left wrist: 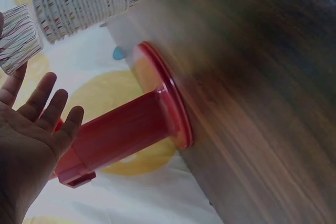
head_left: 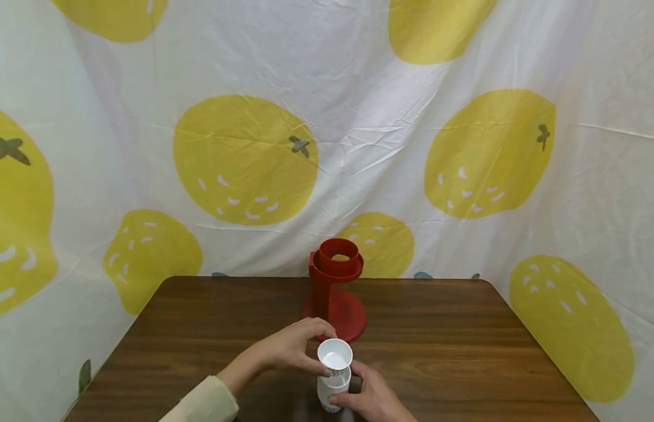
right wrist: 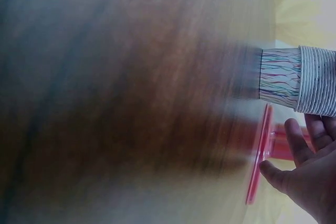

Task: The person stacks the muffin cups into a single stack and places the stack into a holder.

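My left hand (head_left: 299, 347) pinches a white paper cup (head_left: 335, 355) by its side, thumb at the front and fingers behind. Thin coloured squiggles cover this cup (left wrist: 20, 40) in the left wrist view, where it is apart from the stack's open end. Below it stands a stack of nested paper cups (left wrist: 79, 4) with the same pattern, rims packed close together. My right hand (head_left: 378, 394) grips the stack from the right, thumb in front. In the right wrist view the stack's lowest cup (right wrist: 281, 77) is at the tabletop.
Just behind the hands stands a red holder (head_left: 322, 293) with a round base, an upright post and a ring-shaped top. The dark wooden table (head_left: 438, 328) reaches back to a white curtain (head_left: 358, 117) printed with yellow lemons.
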The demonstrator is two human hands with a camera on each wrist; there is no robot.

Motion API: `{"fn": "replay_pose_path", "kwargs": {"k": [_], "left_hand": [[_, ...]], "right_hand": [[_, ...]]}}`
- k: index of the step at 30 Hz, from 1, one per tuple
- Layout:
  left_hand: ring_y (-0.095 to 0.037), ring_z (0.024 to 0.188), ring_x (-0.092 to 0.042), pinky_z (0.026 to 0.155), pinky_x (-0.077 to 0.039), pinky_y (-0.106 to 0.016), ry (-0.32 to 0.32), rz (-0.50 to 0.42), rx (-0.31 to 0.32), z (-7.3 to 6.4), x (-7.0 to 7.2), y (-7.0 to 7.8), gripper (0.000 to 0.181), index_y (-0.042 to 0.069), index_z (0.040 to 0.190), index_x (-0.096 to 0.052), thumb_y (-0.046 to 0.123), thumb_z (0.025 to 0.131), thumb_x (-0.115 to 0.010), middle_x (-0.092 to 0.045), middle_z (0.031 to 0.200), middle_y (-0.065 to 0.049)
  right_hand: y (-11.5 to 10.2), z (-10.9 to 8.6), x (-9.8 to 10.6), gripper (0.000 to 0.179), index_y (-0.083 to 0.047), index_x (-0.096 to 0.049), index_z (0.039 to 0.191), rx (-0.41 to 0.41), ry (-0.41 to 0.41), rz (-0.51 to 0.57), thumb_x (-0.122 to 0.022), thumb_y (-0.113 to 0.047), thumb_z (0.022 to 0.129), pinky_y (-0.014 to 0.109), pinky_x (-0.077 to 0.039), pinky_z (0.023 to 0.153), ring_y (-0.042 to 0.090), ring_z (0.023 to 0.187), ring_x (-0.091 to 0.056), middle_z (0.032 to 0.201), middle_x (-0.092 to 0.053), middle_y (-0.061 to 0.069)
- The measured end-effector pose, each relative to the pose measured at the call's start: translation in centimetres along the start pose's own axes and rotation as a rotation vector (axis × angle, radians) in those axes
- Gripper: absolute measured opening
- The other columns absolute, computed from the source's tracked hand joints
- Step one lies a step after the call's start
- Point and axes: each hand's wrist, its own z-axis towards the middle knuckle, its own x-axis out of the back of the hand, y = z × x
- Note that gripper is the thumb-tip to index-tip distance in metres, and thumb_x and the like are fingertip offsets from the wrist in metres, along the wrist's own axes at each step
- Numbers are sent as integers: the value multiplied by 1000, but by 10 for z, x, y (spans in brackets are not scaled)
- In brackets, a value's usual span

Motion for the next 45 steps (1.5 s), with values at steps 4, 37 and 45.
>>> {"fn": "replay_pose_path", "kwargs": {"k": [4, 37, 45], "left_hand": [[-11, 111, -52, 97, -44, -33, -2, -5, -4, -2, -6, -2, 46, 15, 114, -64, 27, 76, -88, -60, 117, 6], [-6, 112, -55, 99, -44, -29, -42, 18, 81, -20, -36, -25, 55, 11, 123, -65, 30, 77, -87, -63, 117, 8], [-7, 111, -57, 98, -45, -30, -1, 13, 101, -27, -43, -31, 51, 11, 119, -65, 31, 78, -86, -64, 115, 9]], "right_hand": [[1, -1, -1, 49, -12, -64, 123, 25, 11, 3, -83, -27, 81, 30, -47, 88, 12, 99, -61, 108, -69, -6], [7, -2, 0, 60, -8, -62, 129, 69, 33, -74, -86, -27, 77, 33, -45, 93, 10, 107, -57, 116, -67, -3], [9, -3, 7, 57, -9, -62, 128, 48, 43, -64, -84, -29, 79, 39, -44, 96, 11, 111, -56, 119, -67, -1]]}}
